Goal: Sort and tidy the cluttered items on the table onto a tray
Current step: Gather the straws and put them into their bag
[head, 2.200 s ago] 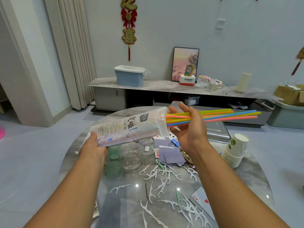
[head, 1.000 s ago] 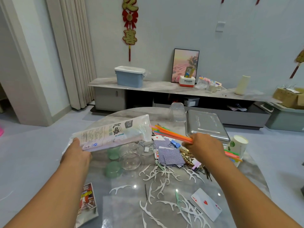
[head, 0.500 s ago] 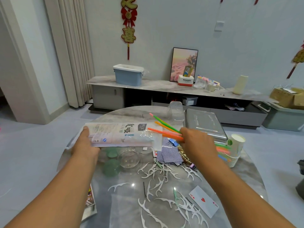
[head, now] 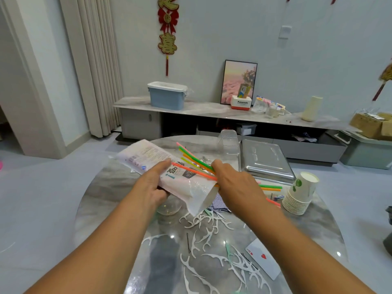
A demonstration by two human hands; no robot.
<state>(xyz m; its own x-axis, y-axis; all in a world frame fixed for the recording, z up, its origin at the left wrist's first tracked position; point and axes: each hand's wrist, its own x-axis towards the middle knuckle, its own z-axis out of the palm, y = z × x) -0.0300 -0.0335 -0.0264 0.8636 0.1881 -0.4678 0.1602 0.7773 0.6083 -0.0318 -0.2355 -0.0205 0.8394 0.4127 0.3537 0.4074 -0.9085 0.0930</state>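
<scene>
My left hand (head: 156, 183) grips a white plastic straw bag (head: 169, 177) above the round marble table (head: 101, 200); the bag's open mouth points down toward me. My right hand (head: 235, 184) is closed around a bundle of coloured straws (head: 194, 161) that lies across the bag, its tips fanning up-left and its other ends sticking out to the right. A metal tray (head: 265, 162) sits at the table's far right, beyond my right hand.
A stack of paper cups (head: 300, 194) stands right of my right hand. White floss picks (head: 207, 240), a playing card (head: 263, 258) and a hairpin lie near me. A clear glass bowl (head: 169, 207) sits under the bag. A clear box (head: 229, 142) is beside the tray.
The bag has swung from level to slanting, its mouth now toward me. My right hand turned the straws and brought them over the bag. Both hands moved closer together.
</scene>
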